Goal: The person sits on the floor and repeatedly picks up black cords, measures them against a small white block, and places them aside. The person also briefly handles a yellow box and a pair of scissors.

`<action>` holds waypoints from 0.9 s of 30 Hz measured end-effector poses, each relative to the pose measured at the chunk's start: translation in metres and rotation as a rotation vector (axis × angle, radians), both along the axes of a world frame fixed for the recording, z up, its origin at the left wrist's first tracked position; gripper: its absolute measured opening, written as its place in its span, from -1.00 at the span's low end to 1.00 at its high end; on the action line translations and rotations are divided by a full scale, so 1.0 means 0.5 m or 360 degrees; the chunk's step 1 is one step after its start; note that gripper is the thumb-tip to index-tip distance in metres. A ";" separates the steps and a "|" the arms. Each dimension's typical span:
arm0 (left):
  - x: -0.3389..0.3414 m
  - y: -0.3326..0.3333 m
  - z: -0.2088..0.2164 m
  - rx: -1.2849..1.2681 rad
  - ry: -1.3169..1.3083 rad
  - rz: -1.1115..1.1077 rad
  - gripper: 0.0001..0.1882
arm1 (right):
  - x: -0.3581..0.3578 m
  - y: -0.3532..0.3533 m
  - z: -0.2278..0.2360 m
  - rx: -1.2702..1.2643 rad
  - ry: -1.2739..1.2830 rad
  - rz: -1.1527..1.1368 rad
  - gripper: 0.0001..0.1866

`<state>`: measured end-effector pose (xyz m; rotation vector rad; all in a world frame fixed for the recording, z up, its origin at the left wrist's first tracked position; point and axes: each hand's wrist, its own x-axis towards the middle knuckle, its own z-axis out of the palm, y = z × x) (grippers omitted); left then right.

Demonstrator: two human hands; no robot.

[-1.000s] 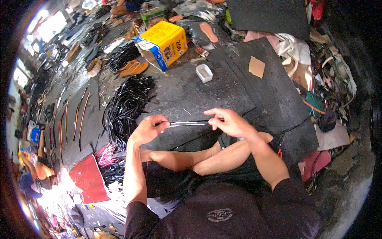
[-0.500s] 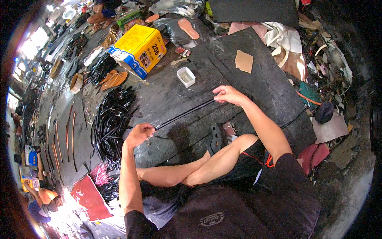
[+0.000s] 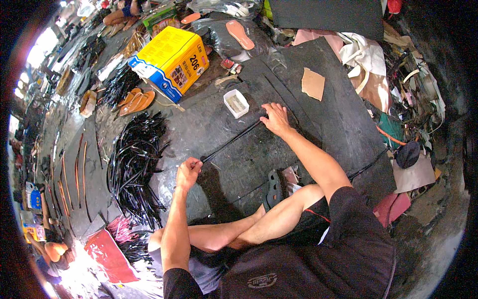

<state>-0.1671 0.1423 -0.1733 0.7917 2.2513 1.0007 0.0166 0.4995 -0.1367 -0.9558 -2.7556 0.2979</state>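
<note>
A thin black strap [image 3: 233, 141] stretches in a nearly straight line between my two hands above the dark work board. My left hand [image 3: 188, 173] is closed around its near-left end, fingers curled in. At the far-right end my right hand [image 3: 276, 119] has its thumb against the strap and its fingers bent over; the exact grip is partly hidden. A small white tray [image 3: 236, 103] with something pale in it sits just beyond the strap. Left of my left hand lies a big heap of glossy black straps [image 3: 134, 164].
My crossed legs [image 3: 264, 224] and a dark clog [image 3: 273, 188] are close in front. Beyond stand a yellow and blue box [image 3: 174, 60], tan sandals [image 3: 134, 102] and a pink sole [image 3: 240, 35]. A tan scrap [image 3: 312, 83] lies on the board [image 3: 343, 129]. Scrap piles line the right.
My left hand has moved right and stands more upright. My right hand has shifted slightly left, its fingers now more extended. The strap between them is shorter and the two strands lie closer together.
</note>
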 end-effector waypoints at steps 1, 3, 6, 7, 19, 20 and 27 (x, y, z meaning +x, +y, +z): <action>0.001 0.001 0.004 -0.0020 0.0028 -0.0007 -0.78 | -0.005 -0.007 0.009 0.0069 0.0147 0.0060 -0.47; 0.003 0.004 0.009 -0.0003 -0.0020 0.0004 -0.78 | -0.019 -0.022 0.031 0.0069 0.0216 0.0064 -0.41; 0.008 0.004 0.012 0.0041 0.0043 -0.0013 -0.78 | -0.054 -0.041 0.056 0.0022 0.0227 0.0344 -0.27; 0.009 0.004 0.011 0.0059 0.0087 -0.0024 -0.78 | -0.067 -0.046 0.060 0.0026 0.0063 0.0328 -0.23; -0.003 -0.002 -0.008 -0.0070 -0.0070 0.0004 -0.67 | -0.166 -0.042 0.062 0.0041 -0.0306 0.0368 0.03; -0.004 -0.002 -0.009 -0.0067 -0.0093 0.0015 -0.67 | -0.166 -0.042 0.062 0.0075 -0.0289 0.0377 0.02; -0.005 -0.001 -0.016 -0.0101 -0.0108 0.0045 -0.66 | -0.173 -0.052 0.052 0.0128 -0.0139 0.0373 -0.05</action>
